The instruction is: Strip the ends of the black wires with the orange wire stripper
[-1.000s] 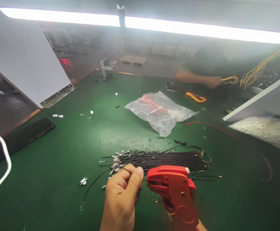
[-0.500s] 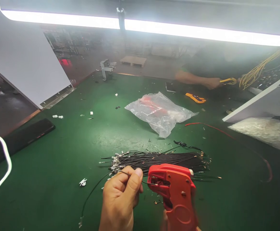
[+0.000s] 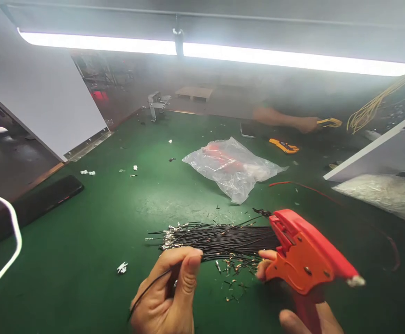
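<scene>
Surface: green mat under a strip light, largest thing I see; scraps scattered on it.
Plastic bag: mid-surface, beyond the work.
Wire bundle: black, long axis left-right, terminal ends pointing left; I judge most of it unworked.
Red crimping tool: nose up-left, touching the bundle's right end.
Right hand: closed round the tool's grip.
Left hand: thumb and fingers pinched on single wire, which trails down-left.
Co-worker's hand: far edge, holds a yellow tool.
</scene>
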`<act>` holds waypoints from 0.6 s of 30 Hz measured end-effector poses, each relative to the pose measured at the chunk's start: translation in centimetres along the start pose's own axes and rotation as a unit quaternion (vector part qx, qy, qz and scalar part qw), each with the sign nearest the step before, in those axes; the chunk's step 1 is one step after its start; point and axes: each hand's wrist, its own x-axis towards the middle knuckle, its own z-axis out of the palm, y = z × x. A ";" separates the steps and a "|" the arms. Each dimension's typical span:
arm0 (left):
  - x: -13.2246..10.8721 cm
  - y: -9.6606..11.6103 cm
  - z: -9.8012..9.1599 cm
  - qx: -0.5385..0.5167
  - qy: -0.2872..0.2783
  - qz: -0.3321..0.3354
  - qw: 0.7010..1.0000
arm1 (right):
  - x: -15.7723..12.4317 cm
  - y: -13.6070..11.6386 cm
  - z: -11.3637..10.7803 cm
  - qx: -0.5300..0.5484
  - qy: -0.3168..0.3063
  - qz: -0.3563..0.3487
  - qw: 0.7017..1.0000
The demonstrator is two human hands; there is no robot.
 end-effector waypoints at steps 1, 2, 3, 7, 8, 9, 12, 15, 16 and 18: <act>-0.1 0.1 0.0 0.008 0.009 0.023 1.000 | 0.3 -0.1 -0.7 -0.075 0.012 -0.016 0.997; -0.1 0.3 0.0 0.012 0.016 0.047 0.999 | 0.6 -0.1 -1.4 -0.146 0.009 -0.035 0.989; -0.1 0.5 0.0 0.012 0.020 0.072 0.997 | 0.9 -0.1 -1.9 -0.212 -0.003 -0.055 0.976; 0.3 1.1 0.3 -0.002 -0.009 0.207 0.978 | 1.5 0.4 -2.0 -0.368 -0.072 -0.152 0.914; 0.5 1.0 0.3 0.000 -0.021 0.245 0.969 | 1.4 0.6 -1.5 -0.376 -0.081 -0.163 0.909; 0.7 0.7 0.4 0.007 -0.031 0.280 0.960 | 1.3 0.8 -0.8 -0.376 -0.085 -0.172 0.906; 1.1 -0.5 0.3 0.044 -0.043 0.342 0.938 | 0.9 1.1 1.5 -0.389 -0.074 -0.204 0.895; 1.0 -1.4 0.3 0.064 -0.057 0.357 0.930 | 0.5 1.1 3.0 -0.433 -0.063 -0.218 0.873; 1.0 -1.5 0.4 0.068 -0.061 0.360 0.928 | 0.3 1.2 3.3 -0.443 -0.064 -0.214 0.868; 0.9 -1.4 0.6 0.081 -0.058 0.368 0.924 | 0.1 1.5 3.6 -0.446 -0.065 -0.197 0.870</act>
